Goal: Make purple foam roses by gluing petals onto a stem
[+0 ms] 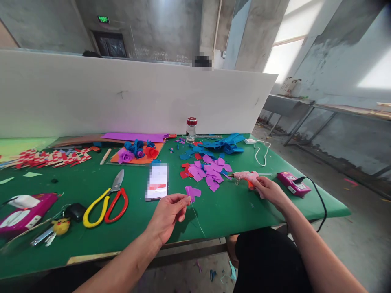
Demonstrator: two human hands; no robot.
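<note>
Bare forearms, the left (pixel 128 256) and the right (pixel 320 248), rise from the lower edge of the frame toward our two working hands. Our left hand (pixel 166 213), at lower centre, has thumb and forefinger pinched closed on the purple petals (pixel 193 192), with a thin wire (pixel 200 221) trailing down to the right. Our right hand (pixel 270 190), right of centre, wraps its fingers around the grip of a pink glue gun (pixel 249 177); whether one presses the trigger, we cannot tell. The nozzle points left, near the loose purple pieces (pixel 214 183) and well apart from the petals.

By our reading, we are between dabs in building a paper flower on its stem; the next move calls for a steady pinch while nozzle and petal base are brought together.

Just above our left hand lies a phone (pixel 158 183); left of it, open-bladed scissors (pixel 110 203). Blue paper (pixel 227 143) and a jar (pixel 191 131) stand at upper centre, paper roses (pixel 134 151) left of them, and a power strip (pixel 293 183) at right on the green table (pixel 143 234).
</note>
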